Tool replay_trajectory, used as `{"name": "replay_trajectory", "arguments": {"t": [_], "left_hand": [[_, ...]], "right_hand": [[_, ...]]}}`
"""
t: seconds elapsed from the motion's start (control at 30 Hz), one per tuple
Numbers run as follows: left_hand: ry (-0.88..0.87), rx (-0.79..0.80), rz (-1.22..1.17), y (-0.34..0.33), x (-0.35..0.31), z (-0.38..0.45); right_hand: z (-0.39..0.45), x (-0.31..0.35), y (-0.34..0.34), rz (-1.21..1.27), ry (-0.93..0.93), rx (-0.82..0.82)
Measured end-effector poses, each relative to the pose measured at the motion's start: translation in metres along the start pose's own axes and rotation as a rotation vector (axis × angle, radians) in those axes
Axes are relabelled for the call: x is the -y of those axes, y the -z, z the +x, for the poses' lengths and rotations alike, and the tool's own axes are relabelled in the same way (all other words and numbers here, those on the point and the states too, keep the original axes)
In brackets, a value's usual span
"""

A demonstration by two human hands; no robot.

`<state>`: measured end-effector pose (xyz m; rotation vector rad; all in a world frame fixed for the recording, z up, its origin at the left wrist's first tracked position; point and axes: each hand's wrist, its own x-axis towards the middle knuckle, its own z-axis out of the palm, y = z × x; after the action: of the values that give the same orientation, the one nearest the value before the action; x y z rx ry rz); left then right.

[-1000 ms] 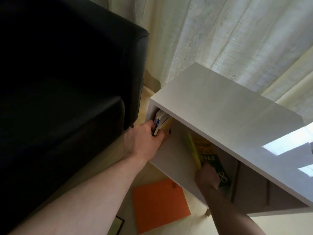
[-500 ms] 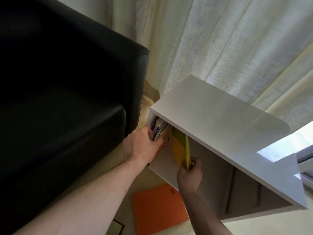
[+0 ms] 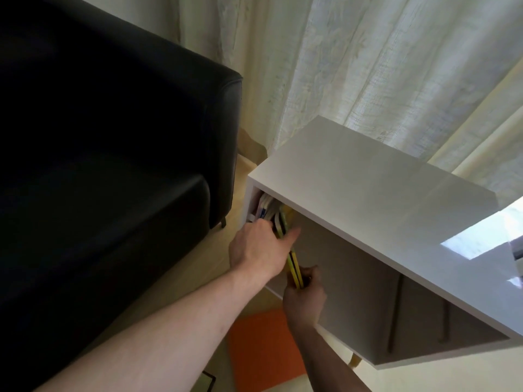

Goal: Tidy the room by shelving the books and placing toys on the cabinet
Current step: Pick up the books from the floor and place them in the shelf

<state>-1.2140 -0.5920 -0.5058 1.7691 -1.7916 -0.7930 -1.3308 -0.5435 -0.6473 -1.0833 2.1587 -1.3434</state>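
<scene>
A big black sofa is sitting to the left of the white cabinet, and pale curtains are hanging behind the cabinet. Inside the cabinet, at its left end, a few books are standing close against the side wall. The left hand is reaching into that same left end, right in front of those books. Its fingers are curling around the top part of a thin yellow book, with the thumb pointing out along the book's right side, so its grip is grasping the book. The yellow book is standing on its edge inside the cabinet, just to the right of the other books and touching or nearly touching them. Lower down, in front of the cabinet's open shelf, the right hand is pinching the near bottom end of the same yellow book, so its grip is grasping it too. Below the cabinet, on the floor, a flat orange book is lying between the two arms. The top of the cabinet is shining with light from a window.
</scene>
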Motion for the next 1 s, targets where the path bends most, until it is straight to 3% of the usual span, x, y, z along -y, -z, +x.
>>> {"name": "replay_trajectory", "arguments": {"t": [0.27,0.53,0.63,0.77,1.0], "left_hand": [[0.079,-0.067,-0.007,-0.009,-0.004,0.001],[-0.101,-0.126,0.027,-0.016,-0.008,-0.008],[-0.129,-0.128,0.11,-0.01,-0.001,-0.008],[-0.172,-0.064,0.271,-0.01,0.005,-0.007],[-0.223,-0.03,0.492,-0.003,0.009,-0.002]], "right_hand": [[0.003,-0.016,0.008,-0.007,0.133,0.079],[0.028,-0.011,-0.024,-0.266,0.092,0.21],[0.045,-0.004,-0.029,-0.473,-0.047,0.395],[0.041,-0.01,-0.041,-0.526,-0.158,0.679],[0.035,-0.008,-0.052,-0.568,-0.094,0.641]]}}
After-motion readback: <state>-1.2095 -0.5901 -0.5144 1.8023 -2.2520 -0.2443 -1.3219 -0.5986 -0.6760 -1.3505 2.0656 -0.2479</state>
